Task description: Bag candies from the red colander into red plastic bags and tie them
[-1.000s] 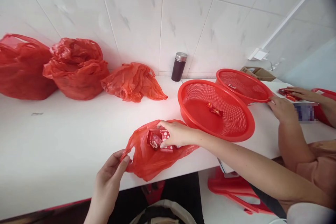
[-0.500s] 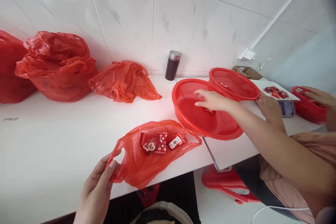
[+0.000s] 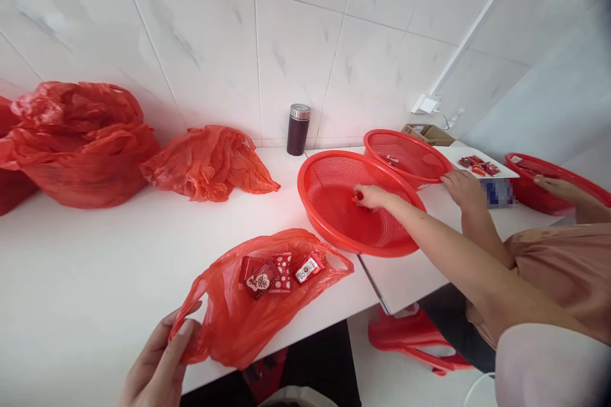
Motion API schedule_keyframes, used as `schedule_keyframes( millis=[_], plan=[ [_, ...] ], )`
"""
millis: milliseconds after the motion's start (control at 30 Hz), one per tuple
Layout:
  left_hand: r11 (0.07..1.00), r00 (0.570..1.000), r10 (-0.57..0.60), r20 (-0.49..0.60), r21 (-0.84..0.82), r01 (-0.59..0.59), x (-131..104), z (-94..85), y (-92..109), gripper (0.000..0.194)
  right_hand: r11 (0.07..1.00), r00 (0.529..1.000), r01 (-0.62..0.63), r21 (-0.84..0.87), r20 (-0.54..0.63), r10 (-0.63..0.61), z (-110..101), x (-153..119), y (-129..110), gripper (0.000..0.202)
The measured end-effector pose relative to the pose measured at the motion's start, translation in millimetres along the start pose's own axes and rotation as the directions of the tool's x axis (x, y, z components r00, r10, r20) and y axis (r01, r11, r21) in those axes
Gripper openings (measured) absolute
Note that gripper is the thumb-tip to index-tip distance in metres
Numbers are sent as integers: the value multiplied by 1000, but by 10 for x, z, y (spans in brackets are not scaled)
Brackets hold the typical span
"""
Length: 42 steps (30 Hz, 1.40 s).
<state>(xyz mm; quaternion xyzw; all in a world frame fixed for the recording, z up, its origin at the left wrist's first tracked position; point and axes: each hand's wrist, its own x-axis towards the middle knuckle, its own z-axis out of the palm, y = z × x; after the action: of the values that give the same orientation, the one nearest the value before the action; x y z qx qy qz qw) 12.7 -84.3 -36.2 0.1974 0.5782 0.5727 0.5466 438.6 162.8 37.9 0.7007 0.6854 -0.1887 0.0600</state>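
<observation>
At the lower left, my left hand (image 3: 160,356) pinches the edge of a thin red plastic bag (image 3: 229,324) lying open at the table's front. Several small wrapped packets rest on the bag: a dark red one (image 3: 260,280), a dotted one (image 3: 282,272) and a red-and-white one (image 3: 308,268). My right hand (image 3: 372,197) reaches into the large red mesh basket (image 3: 329,238), its fingers closed around a small red packet (image 3: 359,198). Part of that packet is hidden by the fingers.
Full red bags (image 3: 90,165) and a crumpled bag (image 3: 210,162) stand left. A flask (image 3: 298,130) is by the wall. Rightward are another basket (image 3: 410,156), a packet-covered white tray (image 3: 506,168), and a co-worker's hands (image 3: 463,189), one at a far-right basket (image 3: 539,194).
My right hand has closed on a small red packet inside the basket. My left hand still grips the bag. The view has shifted a little, and the co-worker's far hand has moved at its basket.
</observation>
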Motion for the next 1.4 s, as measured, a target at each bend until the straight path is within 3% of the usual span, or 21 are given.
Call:
schedule_keyframes(
  millis=[333,433,500,533,567,633,733,833,933,1033,1200,1300,1400],
  plan=[
    [999,999,52,7,1,-52,-74,26,37,38,998,998,-61,-27,9,61,-44,-103,-130,15],
    [999,998,54,33,-3,-54,-104,56,60,38,1000,999,-1,13,-54,2,-181,-282,-331,14],
    [998,997,56,47,-11,-55,-124,84,78,37,989,987,109,100,-125,-96,-253,-527,-584,19],
    [998,997,57,51,-17,-57,-134,102,89,37,972,975,180,152,-156,-156,-260,-685,-743,21],
    [998,997,61,55,-23,-60,-145,124,102,37,893,934,339,295,-218,-283,-238,-857,-918,20],
    [997,995,70,66,-25,-69,-166,172,132,38,708,848,523,474,-210,-486,-107,-1198,-1279,17],
    [995,992,99,78,-24,-97,-190,222,170,40,644,749,634,429,-132,-649,238,-1529,-1725,24],
    [993,991,118,68,-27,-117,-200,201,190,39,635,703,695,336,-138,-697,559,-1539,-1923,40],
    [989,988,143,54,-38,-141,-209,132,207,33,655,707,703,277,-179,-684,731,-1380,-1899,46],
    [989,989,140,53,-54,-137,-230,88,251,25,685,693,716,135,-248,-676,765,-1291,-1787,49],
    [987,992,113,53,-124,-105,-265,105,361,27,715,649,682,-154,-322,-689,655,-1508,-1559,51],
    [979,992,121,26,-169,-115,-250,100,438,36,699,660,610,-374,-248,-709,651,-1718,-1401,37],
    [972,989,145,20,-192,-139,-195,105,602,44,650,739,551,-522,-57,-672,689,-1865,-1274,26]
  ],
)
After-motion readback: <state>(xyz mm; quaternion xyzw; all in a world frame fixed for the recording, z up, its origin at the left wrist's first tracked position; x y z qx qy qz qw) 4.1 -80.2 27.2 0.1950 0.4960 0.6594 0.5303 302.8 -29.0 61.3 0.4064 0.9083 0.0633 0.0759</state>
